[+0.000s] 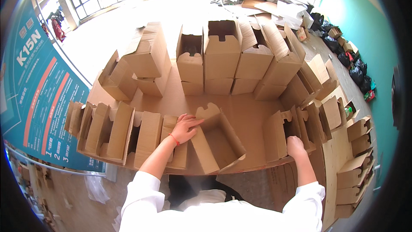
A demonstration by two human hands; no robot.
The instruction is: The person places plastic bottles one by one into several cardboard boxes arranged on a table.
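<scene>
At the near edge of the desk (253, 124), right in front of the person, an open carton (223, 139) sits skewed with its mouth facing up, so you can see straight down into it. The left hand (184, 129) is laid over the top of that carton's left wall, fingers stretched out rather than balled up, and there's a red cord (174, 139) around the wrist. Just left of that carton a whole bunch of narrow brown cartons (112, 131) stand packed side by side along the near left of the desk, and the one next to the hand partly tucks under the forearm. Over on the other side, the right hand (297, 147) has its fingers curled in tight at a carton (275, 136) in the right-hand group, touching or nearly so, but honestly can't tell if it's actually gripping the cardboard or just closed up beside it. Along the far side more boxes (222, 58) are stacked two high, a few with flaps sticking up. Further right, extra cartons (355, 169) stand in a row past a wooden board (332, 176). Left of the desk there's a teal banner (51, 90) with orange bars, and black bags (357, 75) are heaped along the green wall (365, 30)
</scene>
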